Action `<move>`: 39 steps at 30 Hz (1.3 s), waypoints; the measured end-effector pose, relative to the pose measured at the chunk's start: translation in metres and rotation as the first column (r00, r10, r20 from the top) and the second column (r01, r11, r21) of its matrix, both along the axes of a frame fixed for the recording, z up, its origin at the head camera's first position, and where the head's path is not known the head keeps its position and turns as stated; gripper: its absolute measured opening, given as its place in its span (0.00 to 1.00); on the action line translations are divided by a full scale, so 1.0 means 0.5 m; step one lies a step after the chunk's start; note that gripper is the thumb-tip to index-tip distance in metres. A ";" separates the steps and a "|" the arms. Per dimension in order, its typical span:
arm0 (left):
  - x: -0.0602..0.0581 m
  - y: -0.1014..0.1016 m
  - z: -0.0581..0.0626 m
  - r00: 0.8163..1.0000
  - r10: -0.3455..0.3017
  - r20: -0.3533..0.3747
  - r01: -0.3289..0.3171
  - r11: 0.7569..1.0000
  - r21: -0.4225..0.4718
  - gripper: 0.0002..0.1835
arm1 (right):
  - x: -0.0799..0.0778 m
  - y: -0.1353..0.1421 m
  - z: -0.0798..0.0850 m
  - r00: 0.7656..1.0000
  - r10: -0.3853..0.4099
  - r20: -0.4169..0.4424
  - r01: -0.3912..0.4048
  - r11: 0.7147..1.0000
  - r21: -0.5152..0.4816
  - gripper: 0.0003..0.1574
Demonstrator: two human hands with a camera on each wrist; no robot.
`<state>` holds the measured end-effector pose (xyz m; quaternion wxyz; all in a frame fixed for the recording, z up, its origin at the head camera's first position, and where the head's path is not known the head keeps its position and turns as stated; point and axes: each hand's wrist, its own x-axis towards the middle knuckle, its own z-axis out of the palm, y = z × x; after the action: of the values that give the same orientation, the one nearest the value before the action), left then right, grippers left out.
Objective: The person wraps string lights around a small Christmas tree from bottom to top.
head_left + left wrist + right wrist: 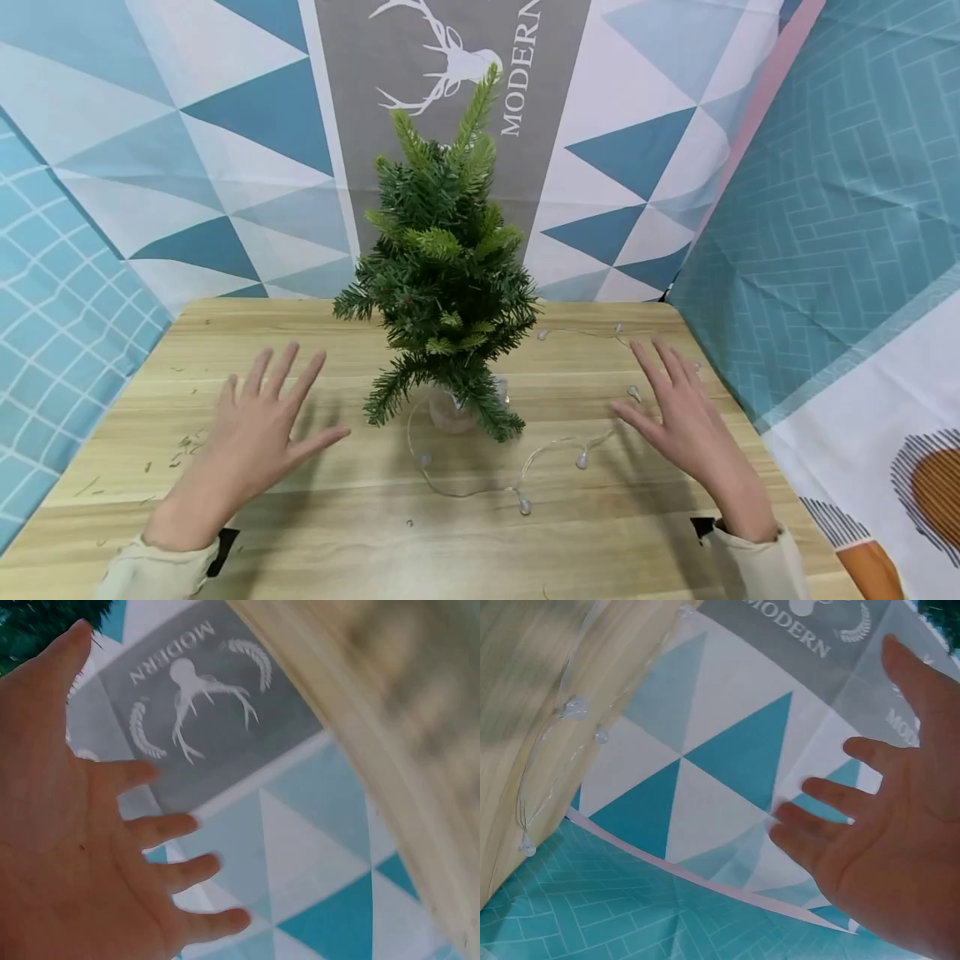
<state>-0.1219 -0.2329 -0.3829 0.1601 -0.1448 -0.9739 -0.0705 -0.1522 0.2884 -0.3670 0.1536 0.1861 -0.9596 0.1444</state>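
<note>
Your left hand (258,433) and right hand (682,421) hover over the wooden counter (337,537), fingers spread, each grip empty.
Before you, a light string (582,460) curls out rightward, likely limp and delicate: take the wire (465,496), not the bulbs (525,507). Mid-counter stands a small artificial tree (442,275), probably light and springy; hold its pale base (452,417). Patterned cloth (255,108) hangs beyond.

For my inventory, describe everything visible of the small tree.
The small tree looks artificial: dense green needles, paler tips, and a pale base partly hidden by low branches. It stands upright on the wooden table, between the left hand and right hand, touching neither. A light string curves before its base; contact there is unclear.
</note>
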 end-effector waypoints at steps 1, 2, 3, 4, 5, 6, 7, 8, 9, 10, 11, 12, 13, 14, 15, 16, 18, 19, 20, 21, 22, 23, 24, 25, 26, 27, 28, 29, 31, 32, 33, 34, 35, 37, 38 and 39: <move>0.005 0.005 -0.002 1.000 -0.016 0.015 0.017 1.000 -0.005 0.55 | 0.007 -0.001 0.002 0.999 0.001 0.045 0.000 1.000 -0.008 0.56; 0.010 0.009 -0.004 0.999 -0.031 0.031 0.031 1.000 -0.006 0.54 | 0.016 -0.002 0.004 0.996 -0.002 0.092 0.003 1.000 -0.015 0.55; 0.014 0.013 -0.006 0.998 -0.047 0.042 0.047 0.999 -0.008 0.53 | 0.024 -0.005 0.005 0.991 -0.001 0.134 0.004 1.000 -0.019 0.54; 0.019 0.018 -0.007 0.997 -0.063 0.051 0.063 0.998 -0.002 0.53 | 0.032 -0.009 0.006 0.986 0.000 0.168 0.003 1.000 -0.019 0.53; 0.024 0.022 -0.008 0.996 -0.078 0.054 0.078 0.997 -0.002 0.52 | 0.039 -0.014 0.006 0.982 0.007 0.191 -0.004 1.000 -0.017 0.51; 0.028 0.027 -0.010 0.994 -0.096 0.055 0.096 0.995 0.001 0.51 | 0.047 -0.021 0.005 0.978 0.011 0.207 -0.009 1.000 -0.014 0.49; 0.032 0.032 -0.012 0.992 -0.112 0.053 0.112 0.994 0.002 0.50 | 0.054 -0.029 0.003 0.976 0.019 0.216 -0.017 1.000 -0.010 0.47; 0.036 0.038 -0.013 0.991 -0.125 0.050 0.126 0.992 0.001 0.49 | 0.061 -0.038 0.000 0.976 0.031 0.218 -0.029 1.000 -0.012 0.45; 0.039 0.044 -0.015 0.989 -0.141 0.043 0.141 0.990 -0.002 0.49 | 0.068 -0.047 -0.003 0.975 0.042 0.217 -0.041 0.999 -0.009 0.43; 0.044 0.050 -0.016 0.987 -0.153 0.039 0.153 0.988 -0.004 0.47 | 0.075 -0.057 -0.007 0.975 0.055 0.217 -0.055 0.998 -0.004 0.41; 0.047 0.055 -0.019 0.986 -0.165 0.036 0.165 0.986 -0.010 0.47 | 0.081 -0.068 -0.012 0.973 0.066 0.220 -0.068 0.998 0.004 0.39; 0.051 0.062 -0.020 0.984 -0.176 0.037 0.176 0.984 -0.014 0.46 | 0.087 -0.079 -0.016 0.971 0.079 0.225 -0.084 0.996 0.009 0.38; 0.055 0.068 -0.021 0.982 -0.186 0.036 0.186 0.982 -0.022 0.45 | 0.091 -0.089 -0.020 0.968 0.095 0.233 -0.101 0.995 0.014 0.37; 0.059 0.074 -0.023 0.980 -0.198 0.034 0.199 0.980 -0.028 0.44 | 0.096 -0.098 -0.024 0.964 0.107 0.245 -0.115 0.993 0.019 0.36; 0.063 0.080 -0.023 0.977 -0.209 0.033 0.210 0.977 -0.032 0.43 | 0.100 -0.106 -0.026 0.959 0.114 0.259 -0.125 0.992 0.028 0.36; 0.066 0.087 -0.024 0.975 -0.218 0.034 0.219 0.975 -0.038 0.42 | 0.102 -0.113 -0.028 0.956 0.122 0.268 -0.136 0.990 0.036 0.35; 0.072 0.099 -0.026 0.971 -0.238 0.023 0.239 0.970 -0.042 0.41 | 0.105 -0.125 -0.031 0.952 0.139 0.274 -0.158 0.986 0.050 0.35; 0.074 0.105 -0.027 0.969 -0.248 0.012 0.248 0.968 -0.047 0.41 | 0.105 -0.131 -0.032 0.950 0.152 0.272 -0.173 0.983 0.057 0.34; 0.077 0.111 -0.028 0.966 -0.257 0.003 0.257 0.965 -0.051 0.41 | 0.105 -0.136 -0.033 0.949 0.165 0.269 -0.188 0.980 0.063 0.34; 0.079 0.117 -0.029 0.964 -0.266 -0.008 0.265 0.963 -0.056 0.41 | 0.105 -0.142 -0.035 0.947 0.183 0.264 -0.207 0.976 0.068 0.33; 0.081 0.123 -0.031 0.961 -0.277 -0.018 0.276 0.959 -0.062 0.41 | 0.105 -0.148 -0.037 0.945 0.199 0.259 -0.226 0.971 0.078 0.33; 0.082 0.129 -0.032 0.956 -0.291 -0.027 0.288 0.955 -0.070 0.41 | 0.104 -0.155 -0.039 0.941 0.219 0.257 -0.248 0.965 0.085 0.32; 0.083 0.134 -0.035 0.952 -0.304 -0.034 0.301 0.951 -0.076 0.41 | 0.104 -0.163 -0.041 0.936 0.242 0.256 -0.273 0.957 0.094 0.31; 0.084 0.140 -0.037 0.946 -0.320 -0.040 0.316 0.945 -0.084 0.41 | 0.103 -0.171 -0.044 0.930 0.268 0.252 -0.301 0.948 0.103 0.31; 0.084 0.146 -0.039 0.941 -0.336 -0.046 0.331 0.940 -0.087 0.40 | 0.103 -0.179 -0.046 0.924 0.288 0.251 -0.324 0.939 0.118 0.31; 0.084 0.153 -0.040 0.934 -0.352 -0.053 0.347 0.934 -0.087 0.39 | 0.103 -0.188 -0.048 0.918 0.307 0.251 -0.348 0.928 0.135 0.31; 0.083 0.159 -0.042 0.927 -0.370 -0.060 0.365 0.927 -0.087 0.38 | 0.102 -0.197 -0.050 0.912 0.324 0.251 -0.369 0.916 0.156 0.31; 0.082 0.165 -0.045 0.920 -0.387 -0.068 0.380 0.920 -0.090 0.37 | 0.102 -0.206 -0.052 0.906 0.343 0.249 -0.391 0.903 0.177 0.31; 0.082 0.177 -0.049 0.903 -0.421 -0.079 0.414 0.905 -0.093 0.34 | 0.101 -0.223 -0.053 0.894 0.377 0.241 -0.428 0.877 0.216 0.31; 0.082 0.183 -0.052 0.895 -0.439 -0.081 0.431 0.897 -0.102 0.32 | 0.101 -0.232 -0.053 0.889 0.393 0.237 -0.444 0.865 0.232 0.31; 0.081 0.190 -0.054 0.886 -0.456 -0.081 0.447 0.888 -0.109 0.31 | 0.100 -0.240 -0.053 0.884 0.406 0.233 -0.458 0.854 0.248 0.31; 0.081 0.197 -0.057 0.879 -0.470 -0.081 0.459 0.880 -0.122 0.29 | 0.098 -0.248 -0.054 0.878 0.423 0.224 -0.472 0.843 0.259 0.30; 0.080 0.203 -0.059 0.873 -0.480 -0.081 0.468 0.873 -0.134 0.28 | 0.097 -0.256 -0.053 0.873 0.434 0.222 -0.482 0.834 0.268 0.30; 0.078 0.217 -0.061 0.867 -0.492 -0.083 0.478 0.866 -0.146 0.25 | 0.093 -0.272 -0.053 0.863 0.455 0.218 -0.502 0.819 0.278 0.29; 0.077 0.224 -0.062 0.867 -0.491 -0.084 0.475 0.867 -0.152 0.23 | 0.090 -0.280 -0.052 0.859 0.461 0.222 -0.510 0.812 0.283 0.28; 0.075 0.232 -0.062 0.870 -0.486 -0.086 0.470 0.869 -0.155 0.21 | 0.088 -0.287 -0.052 0.855 0.467 0.226 -0.517 0.807 0.286 0.25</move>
<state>-0.0841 -0.1171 -0.4142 0.1872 -0.3955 -0.8985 -0.0356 -0.1083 0.1448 -0.3930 0.0066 0.4411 -0.8970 0.0265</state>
